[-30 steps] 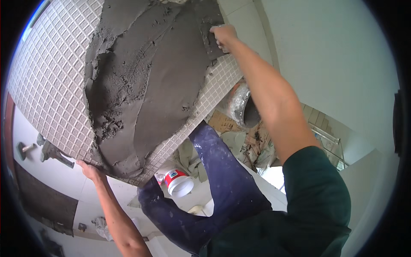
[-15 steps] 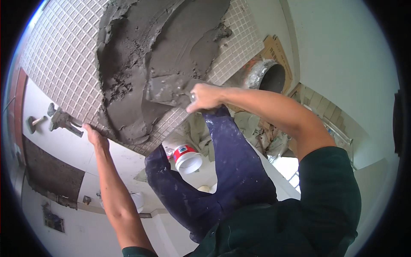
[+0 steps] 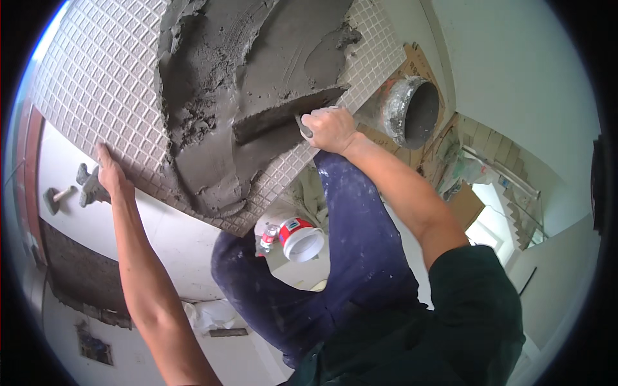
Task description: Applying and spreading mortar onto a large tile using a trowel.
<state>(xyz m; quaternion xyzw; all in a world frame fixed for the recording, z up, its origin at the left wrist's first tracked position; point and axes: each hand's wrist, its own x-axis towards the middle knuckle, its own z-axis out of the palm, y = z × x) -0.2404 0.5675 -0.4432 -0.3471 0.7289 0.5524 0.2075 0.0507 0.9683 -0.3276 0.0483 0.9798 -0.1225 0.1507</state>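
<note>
A large tile (image 3: pixel 103 83) lies tilted across the upper left, its back patterned with a raised grid and its middle coated in wet grey mortar (image 3: pixel 212 96). My right hand (image 3: pixel 328 128) is closed on the handle of a flat trowel (image 3: pixel 283 116), whose long blade lies on the mortar near the tile's right margin with grey paste along it. My left hand (image 3: pixel 111 168) holds the tile's lower left edge, fingers over the gridded back.
A mallet (image 3: pixel 58 198) and a dirty metal tool (image 3: pixel 90 183) lie left. Below are a white-and-red bucket (image 3: pixel 304 244) and plastic bottle (image 3: pixel 268 240). Right are a wide round pipe (image 3: pixel 421 112), cardboard (image 3: pixel 465 207) and stairs (image 3: pixel 499 145) with a railing.
My right hand has come down from the tile's top right, the trowel now lying across the mortar's lower part. My left hand has shifted up and left along the tile's edge.
</note>
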